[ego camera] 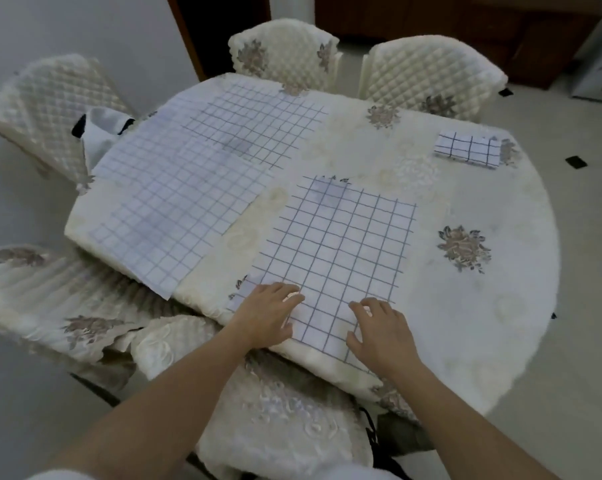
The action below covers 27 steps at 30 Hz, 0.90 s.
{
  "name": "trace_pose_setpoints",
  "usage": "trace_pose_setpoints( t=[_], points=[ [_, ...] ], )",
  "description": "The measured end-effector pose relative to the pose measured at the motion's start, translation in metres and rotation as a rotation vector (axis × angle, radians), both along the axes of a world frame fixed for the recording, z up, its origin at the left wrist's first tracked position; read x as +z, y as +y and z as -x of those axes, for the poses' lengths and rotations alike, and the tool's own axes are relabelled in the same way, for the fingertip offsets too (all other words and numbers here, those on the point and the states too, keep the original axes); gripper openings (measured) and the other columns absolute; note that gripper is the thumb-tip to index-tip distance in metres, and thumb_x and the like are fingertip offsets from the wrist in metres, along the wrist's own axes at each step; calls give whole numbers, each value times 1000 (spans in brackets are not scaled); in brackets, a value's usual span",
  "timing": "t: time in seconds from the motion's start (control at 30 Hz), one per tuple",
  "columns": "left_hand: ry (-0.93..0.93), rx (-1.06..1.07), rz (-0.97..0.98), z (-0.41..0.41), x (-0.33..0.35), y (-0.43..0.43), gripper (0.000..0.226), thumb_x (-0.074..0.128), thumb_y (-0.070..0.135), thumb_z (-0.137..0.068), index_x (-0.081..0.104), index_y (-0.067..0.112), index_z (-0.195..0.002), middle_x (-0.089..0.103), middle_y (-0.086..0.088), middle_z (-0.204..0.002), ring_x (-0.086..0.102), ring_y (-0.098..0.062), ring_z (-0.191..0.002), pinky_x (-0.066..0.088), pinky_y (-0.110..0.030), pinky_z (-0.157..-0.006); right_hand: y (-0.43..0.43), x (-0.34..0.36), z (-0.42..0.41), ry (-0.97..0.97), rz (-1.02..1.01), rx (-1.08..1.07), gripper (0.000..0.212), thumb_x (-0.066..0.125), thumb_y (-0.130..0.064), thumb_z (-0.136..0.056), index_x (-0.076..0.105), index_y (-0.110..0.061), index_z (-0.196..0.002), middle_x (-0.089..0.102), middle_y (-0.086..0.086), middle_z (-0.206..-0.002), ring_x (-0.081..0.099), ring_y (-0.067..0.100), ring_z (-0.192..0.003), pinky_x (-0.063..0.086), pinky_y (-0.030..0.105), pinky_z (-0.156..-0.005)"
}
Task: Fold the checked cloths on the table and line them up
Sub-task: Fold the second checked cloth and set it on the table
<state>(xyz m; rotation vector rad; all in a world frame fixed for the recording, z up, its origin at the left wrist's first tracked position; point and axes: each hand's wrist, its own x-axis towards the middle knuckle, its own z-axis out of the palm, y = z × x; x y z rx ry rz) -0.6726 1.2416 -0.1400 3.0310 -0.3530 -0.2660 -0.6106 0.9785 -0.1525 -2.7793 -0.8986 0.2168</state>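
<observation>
Fabric this thin looks light and limp, with no stiffness of its own. The near cloth point(341, 244) lies spread flat on the table point(483, 306), and its closest edge reaches the rim in front of the person. Both hands rest on that closest edge. The left hand point(268, 317) is at the cloth's left corner and the right hand point(379, 330) toward its right corner. On each the fingers are loosely spread and laid on the weave rather than closed round it, and no pinch is visible. A sheet like this will likely sag and crease if lifted from the middle, and it may slide on the padded cover beneath. The two closest corners look like the best places to take hold, nipped between thumb and fingers so the edge stays taut as it is carried over. To the left of the near cloth a bigger cloth point(175, 202) lies open, with another open cloth point(258, 123) beyond it. Far off to the right of the near cloth sits a small folded cloth point(467, 148), probably the start of the row.
</observation>
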Motion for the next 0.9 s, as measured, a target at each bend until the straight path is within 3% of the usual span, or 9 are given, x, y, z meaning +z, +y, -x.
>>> trace_pose_setpoints(
  t=[0.23, 0.4, 0.57, 0.77, 0.9],
  points=[
    [60, -197, 48, 3, -31, 37, 69, 58, 40, -74, 51, 17, -139, 49, -3, -147, 47, -23, -134, 42, -43, -109, 20, -27, 36, 113, 26, -10, 63, 55, -54, -79, 53, -23, -135, 55, 3, -138, 53, 27, -125, 51, 44, -94],
    [22, -267, 58, 6, -41, 57, 63, 58, 44, -73, 58, 18, -131, 57, -1, -138, 54, -21, -127, 45, -42, -105, 25, -37, 51, 113, 83, -60, 70, 54, -52, -82, 42, -24, -144, 44, 5, -152, 42, 31, -140, 46, 49, -106],
    [20, -290, 61, 10, -51, 66, 62, 45, 48, -80, 58, 18, -132, 55, -2, -142, 52, -22, -131, 47, -47, -103, 29, -40, 56, 82, 135, -74, 70, 63, -47, -79, 47, -22, -143, 48, 7, -149, 45, 32, -138, 48, 49, -103],
    [-81, -299, 15, 10, -60, 66, 56, 67, 42, -77, 65, 12, -124, 62, -3, -135, 57, -24, -125, 50, -51, -96, 36, -43, 62, 49, 174, -95, 62, 61, -34, -85, 48, -15, -142, 48, 11, -148, 43, 39, -137, 47, 52, -103],
    [-148, -321, 18, 10, -66, 65, 56, 65, 42, -77, 66, 10, -123, 64, -4, -132, 60, -24, -121, 51, -49, -95, 38, -43, 65, 39, 163, -125, 59, 59, -31, -86, 48, -15, -141, 49, 11, -148, 43, 38, -137, 46, 52, -104]
  ],
)
